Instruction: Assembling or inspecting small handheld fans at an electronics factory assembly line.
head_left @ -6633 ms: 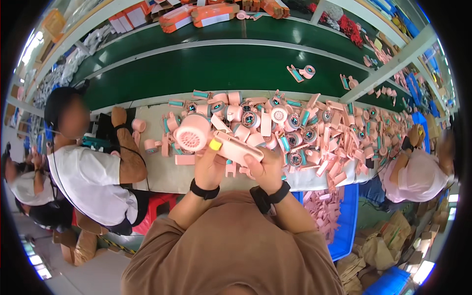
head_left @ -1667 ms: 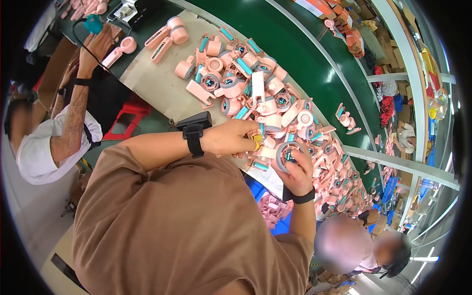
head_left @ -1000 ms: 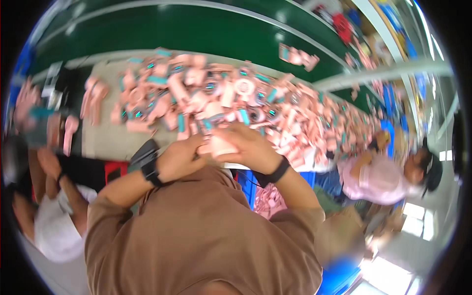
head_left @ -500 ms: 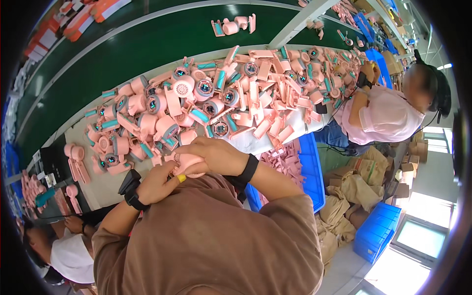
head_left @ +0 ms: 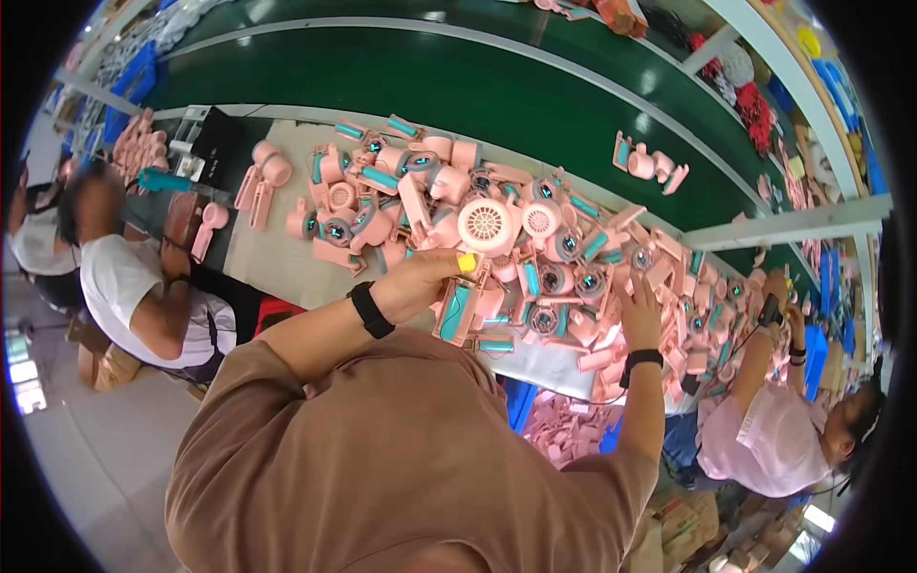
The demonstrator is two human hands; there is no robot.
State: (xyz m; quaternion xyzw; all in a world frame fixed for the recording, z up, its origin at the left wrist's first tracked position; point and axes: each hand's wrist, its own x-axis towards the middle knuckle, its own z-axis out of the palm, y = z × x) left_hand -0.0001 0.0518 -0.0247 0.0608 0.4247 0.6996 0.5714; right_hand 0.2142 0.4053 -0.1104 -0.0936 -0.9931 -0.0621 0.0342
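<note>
My left hand (head_left: 425,284), with yellow tape on a finger, is closed on a pink handheld fan (head_left: 485,226). The fan's round grille faces up past the fingers. A handle shell with a teal battery (head_left: 457,310) hangs just below that hand; whether it belongs to the held fan I cannot tell. Off to the right, my right hand (head_left: 640,313) reaches into a pile of pink fan parts (head_left: 541,220) with its fingers stretched out. The fingertips touch or hover over handle pieces there. Round motor housings, teal batteries and pink shells lie jumbled between and beyond both hands.
Behind the pile runs a green conveyor belt (head_left: 401,76) carrying one opened fan (head_left: 650,164). A metal post (head_left: 793,224) crosses at the right. One co-worker in pink (head_left: 764,435) sits right, another in white (head_left: 143,296) left. A bin of pink pieces (head_left: 573,425) stands below the table edge.
My hands, together on a pink fan part near my chest, have separated. The left now holds a fan over the pile; the right has moved right into the parts. The view has turned left.
</note>
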